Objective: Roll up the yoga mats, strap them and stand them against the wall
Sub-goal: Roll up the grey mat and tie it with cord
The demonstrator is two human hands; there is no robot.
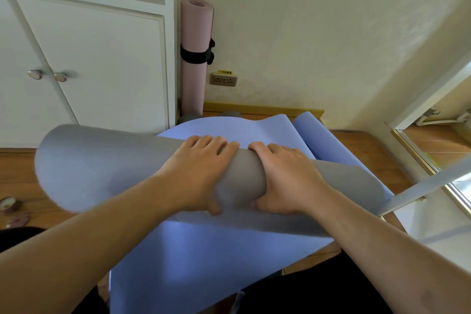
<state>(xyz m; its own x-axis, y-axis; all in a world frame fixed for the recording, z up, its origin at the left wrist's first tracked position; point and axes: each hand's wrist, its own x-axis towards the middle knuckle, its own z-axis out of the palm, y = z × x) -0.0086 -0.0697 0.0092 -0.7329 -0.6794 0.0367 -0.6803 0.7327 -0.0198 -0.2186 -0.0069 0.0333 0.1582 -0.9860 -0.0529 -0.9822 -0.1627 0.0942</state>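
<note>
The grey roll (107,168) of the mat lies across the flat blue part of the same mat (204,257) on the wooden floor (17,173), and this roll is the landmark for all places here. The left hand (196,168) rests on top of the roll near its middle, fingers curved over the far side and thumb on the near side, so it grips the roll. The right hand (288,176) lies just beside it, almost touching, and grips the roll in the same way. Beyond the roll the blue mat runs toward the wall (318,33), and its far end curls up there. Behind the roll, a pink mat (195,30) stands upright against the wall beside a white cabinet (96,64), with a black strap (195,55) around it. A wall socket (223,80) is just beside the pink mat.
</note>
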